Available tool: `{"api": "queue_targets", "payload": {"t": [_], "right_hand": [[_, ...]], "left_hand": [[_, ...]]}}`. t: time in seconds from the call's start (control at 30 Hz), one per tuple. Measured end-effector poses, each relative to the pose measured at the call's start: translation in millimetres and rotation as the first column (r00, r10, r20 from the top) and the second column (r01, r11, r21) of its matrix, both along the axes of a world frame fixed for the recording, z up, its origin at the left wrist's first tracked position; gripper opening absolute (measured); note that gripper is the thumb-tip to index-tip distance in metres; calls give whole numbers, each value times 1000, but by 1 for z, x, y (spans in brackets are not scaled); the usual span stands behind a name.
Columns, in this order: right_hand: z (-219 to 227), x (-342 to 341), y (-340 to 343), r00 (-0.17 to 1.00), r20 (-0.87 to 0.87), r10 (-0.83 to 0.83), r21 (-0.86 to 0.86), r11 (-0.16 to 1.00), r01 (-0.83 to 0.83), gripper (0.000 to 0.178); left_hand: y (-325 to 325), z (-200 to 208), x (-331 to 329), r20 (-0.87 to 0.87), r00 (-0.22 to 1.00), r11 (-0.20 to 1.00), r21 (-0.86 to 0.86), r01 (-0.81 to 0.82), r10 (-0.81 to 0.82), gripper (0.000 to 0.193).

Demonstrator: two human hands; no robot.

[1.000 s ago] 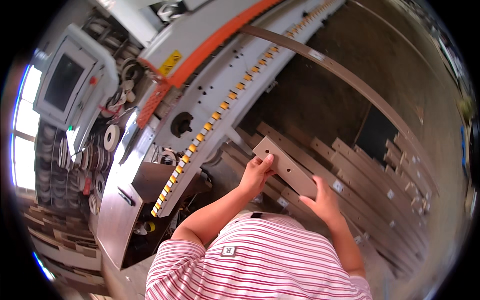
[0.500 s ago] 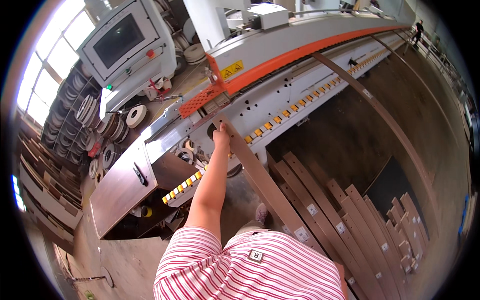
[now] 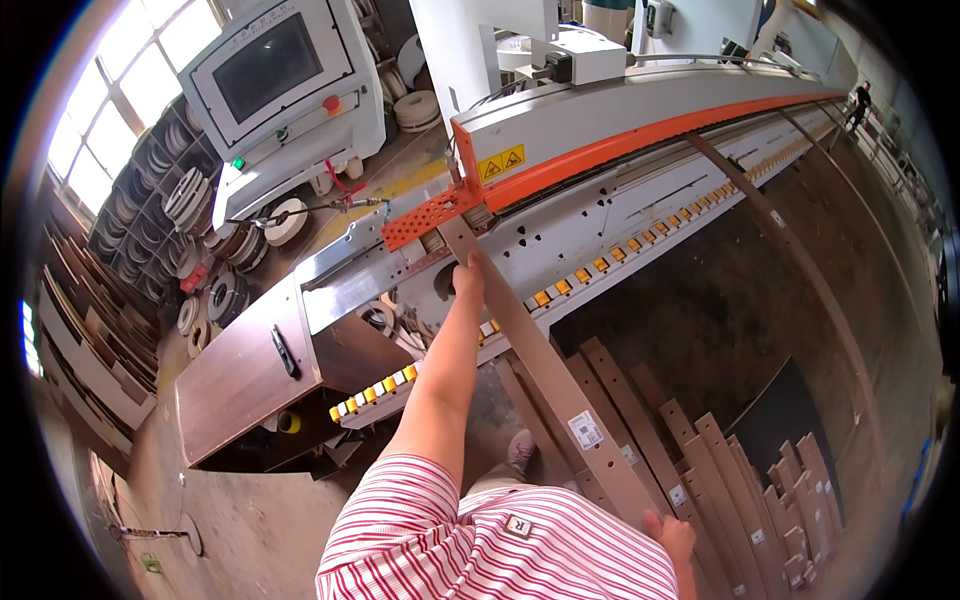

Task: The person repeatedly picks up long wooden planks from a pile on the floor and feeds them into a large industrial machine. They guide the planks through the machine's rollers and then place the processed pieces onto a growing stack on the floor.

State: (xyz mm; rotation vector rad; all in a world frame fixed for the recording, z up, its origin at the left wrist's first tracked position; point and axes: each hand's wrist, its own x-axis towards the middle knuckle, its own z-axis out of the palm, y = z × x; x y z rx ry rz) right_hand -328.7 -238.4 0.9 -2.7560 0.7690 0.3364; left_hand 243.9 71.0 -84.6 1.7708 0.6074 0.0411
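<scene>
A long brown board strip (image 3: pixel 545 365) slants across the middle, with drilled holes and a white label. My left hand (image 3: pixel 468 278) is closed on its left edge near the far end, thumb on top. At the near end, my right hand (image 3: pixel 672 535) is closed around the strip's right edge; part of its grip is hidden under the board. The strip's far end lies on the machine bed (image 3: pixel 400 262), up against an orange perforated guard (image 3: pixel 432 219).
Beyond stands a long grey machine (image 3: pixel 640 105) with an orange edge and yellow rollers (image 3: pixel 583 275). At left are a control panel (image 3: pixel 270 68), a brown cabinet (image 3: pixel 250 375) bearing a utility knife (image 3: pixel 284 350), and rolls of edging. Brown strips (image 3: pixel 720 465) lie at right. A person (image 3: pixel 858 105) stands far off.
The strip's near end has come up higher and its label is further forward. My right hand has come into view at the near end. The left hand keeps its grip.
</scene>
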Motion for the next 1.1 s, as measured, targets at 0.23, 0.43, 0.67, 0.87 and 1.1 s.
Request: {"api": "queue_targets", "payload": {"t": [0.23,0.43,0.67,0.87,1.1], "right_hand": [[-15,-2,2,993,-112,26,103,995,-15,86],[-24,-3,-4,994,-74,78,98,993,-70,77],[-33,3,-20,980,-189,54,138,990,-27,79],[13,36,-28,995,-98,9,219,976,13,93],[14,50,-74,999,-8,-44,114,992,44,81]], "left_hand": [[0,1,5,19,1000,994,107,-1,-1,69],[3,-8,16,-6,999,990,136,-31,32,71],[-11,4,15,-3,1000,983,180,-27,27,72],[-33,-1,27,3,1000,992,128,16,-17,71],[-91,-31,76,89,989,948,306,90,-122,65]]}}
